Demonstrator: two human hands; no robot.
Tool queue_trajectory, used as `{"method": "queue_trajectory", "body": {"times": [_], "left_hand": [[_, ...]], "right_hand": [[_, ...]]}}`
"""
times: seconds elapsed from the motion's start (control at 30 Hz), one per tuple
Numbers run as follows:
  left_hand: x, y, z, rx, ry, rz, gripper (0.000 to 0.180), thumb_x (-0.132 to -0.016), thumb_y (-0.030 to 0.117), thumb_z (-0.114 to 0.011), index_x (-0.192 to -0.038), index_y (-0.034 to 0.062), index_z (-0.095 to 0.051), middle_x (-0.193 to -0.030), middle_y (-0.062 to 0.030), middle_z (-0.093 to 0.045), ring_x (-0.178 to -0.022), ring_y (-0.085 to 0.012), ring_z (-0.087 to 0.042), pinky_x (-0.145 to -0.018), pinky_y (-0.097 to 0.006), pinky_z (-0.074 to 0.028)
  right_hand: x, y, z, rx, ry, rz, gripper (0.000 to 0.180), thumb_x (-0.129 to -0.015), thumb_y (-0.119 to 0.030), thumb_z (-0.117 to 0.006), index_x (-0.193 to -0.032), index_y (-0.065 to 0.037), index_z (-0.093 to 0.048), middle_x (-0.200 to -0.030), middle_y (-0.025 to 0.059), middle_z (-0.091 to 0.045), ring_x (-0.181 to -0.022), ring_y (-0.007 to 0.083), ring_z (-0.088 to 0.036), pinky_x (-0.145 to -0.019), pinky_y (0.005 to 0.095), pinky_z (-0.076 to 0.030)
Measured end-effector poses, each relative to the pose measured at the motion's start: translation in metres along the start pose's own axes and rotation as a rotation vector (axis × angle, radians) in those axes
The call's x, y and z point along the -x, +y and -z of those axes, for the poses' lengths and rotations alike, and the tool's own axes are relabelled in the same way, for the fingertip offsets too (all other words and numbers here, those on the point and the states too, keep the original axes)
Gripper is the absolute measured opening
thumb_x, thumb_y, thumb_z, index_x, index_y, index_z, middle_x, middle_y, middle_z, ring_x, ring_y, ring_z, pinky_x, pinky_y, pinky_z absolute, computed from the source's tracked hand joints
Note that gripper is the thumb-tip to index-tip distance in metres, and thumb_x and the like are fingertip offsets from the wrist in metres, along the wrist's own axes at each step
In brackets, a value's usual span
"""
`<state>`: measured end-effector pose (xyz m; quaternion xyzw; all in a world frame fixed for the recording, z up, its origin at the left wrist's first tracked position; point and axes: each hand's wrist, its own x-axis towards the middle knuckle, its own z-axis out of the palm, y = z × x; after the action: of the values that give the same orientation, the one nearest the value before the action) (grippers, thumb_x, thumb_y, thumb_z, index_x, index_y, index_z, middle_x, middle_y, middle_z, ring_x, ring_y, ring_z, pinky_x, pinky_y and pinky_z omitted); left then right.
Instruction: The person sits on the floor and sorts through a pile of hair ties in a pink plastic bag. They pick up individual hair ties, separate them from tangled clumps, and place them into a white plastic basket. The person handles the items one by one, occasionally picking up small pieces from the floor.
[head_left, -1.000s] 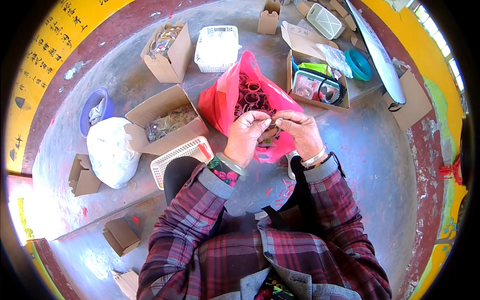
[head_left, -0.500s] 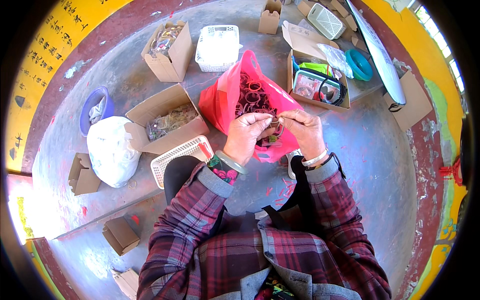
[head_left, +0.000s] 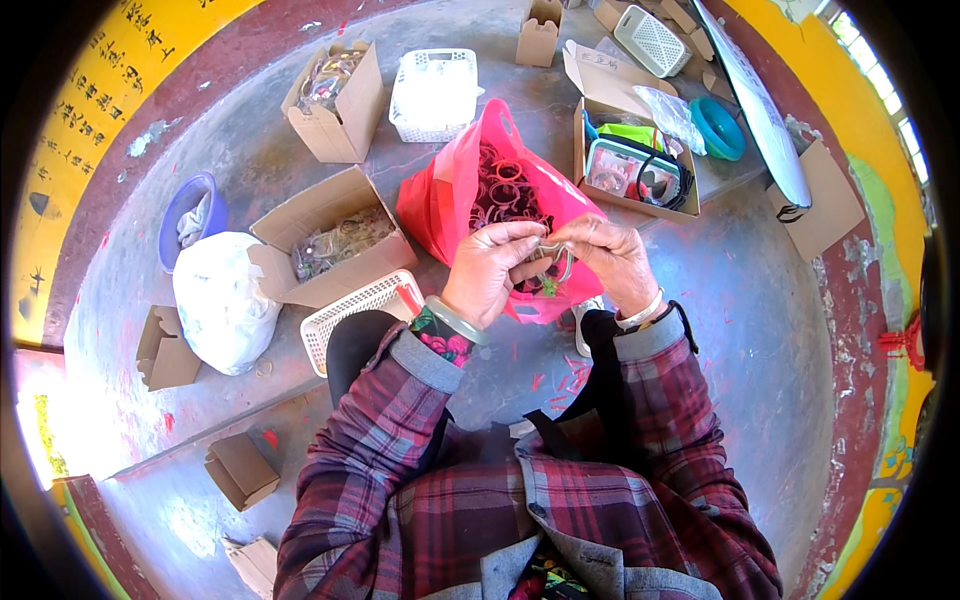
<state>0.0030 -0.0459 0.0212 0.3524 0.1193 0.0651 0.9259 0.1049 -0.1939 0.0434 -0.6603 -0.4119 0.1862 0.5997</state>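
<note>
My left hand [head_left: 487, 268] and my right hand [head_left: 612, 258] meet in front of me, thumbs and fingertips pinched close together. Between them is a thin, pale looped hair tie [head_left: 568, 264], its strands hanging below the fingertips. A small green piece [head_left: 549, 287] shows just under it; whether it is attached I cannot tell. Directly beneath and beyond the hands stands a bright pink-red plastic bag [head_left: 433, 205], its mouth wide apart. Inside lies a heap of dark loops [head_left: 497, 190], with a few red ones among them. The fingers partly hide the hair tie.
Left of the bag are a cardboard box [head_left: 318, 210] of small clear packets, a white basket [head_left: 330, 330], a white plastic sack [head_left: 225, 310] and a purple basin [head_left: 178, 220]. Farther off stand another filled box [head_left: 350, 110], a white basket [head_left: 436, 130] and an opened carton [head_left: 640, 205].
The right hand has shifted slightly left and up against the left fingertips. More of the hair tie's loops and the green piece now show below the fingers.
</note>
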Motion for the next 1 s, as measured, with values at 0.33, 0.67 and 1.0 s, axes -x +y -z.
{"method": "queue_trajectory", "body": {"times": [0.33,0.67,1.0], "left_hand": [[0.001,-0.001,0.002,0.026,-0.020,0.014,0.014,-0.085,0.000,-0.052,-0.098,-0.0045,-0.058,-0.097,-0.0119,-0.060,-0.089,-0.0207,-0.061,-0.080,-0.034,-0.054],[-0.002,-0.001,-0.002,0.118,-0.076,0.032,0.021,-0.086,0.000,-0.051,-0.107,-0.0036,-0.053,-0.100,-0.0111,-0.059,-0.093,-0.0199,-0.060,-0.085,-0.031,-0.051],[-0.006,-0.013,0.005,-0.015,-0.006,-0.022,0.016,-0.087,-0.001,-0.050,-0.102,-0.0040,-0.054,-0.099,-0.0132,-0.059,-0.091,-0.0211,-0.061,-0.084,-0.032,-0.052]], "right_hand": [[0.001,-0.001,0.007,0.251,-0.083,0.069,0.026,-0.076,0.010,-0.051,-0.088,-0.005,-0.067,-0.080,0.0052,-0.060,-0.073,0.0139,-0.057,-0.066,0.0244,-0.045],[0.000,-0.003,0.005,0.389,-0.018,0.204,0.023,-0.074,0.009,-0.053,-0.088,-0.005,-0.067,-0.081,0.0100,-0.061,-0.073,0.0220,-0.060,-0.065,0.0277,-0.047],[-0.001,-0.004,0.008,0.381,-0.110,0.163,0.027,-0.072,0.011,-0.052,-0.090,-0.004,-0.067,-0.086,0.0104,-0.060,-0.078,0.0214,-0.060,-0.067,0.0279,-0.047]]}}
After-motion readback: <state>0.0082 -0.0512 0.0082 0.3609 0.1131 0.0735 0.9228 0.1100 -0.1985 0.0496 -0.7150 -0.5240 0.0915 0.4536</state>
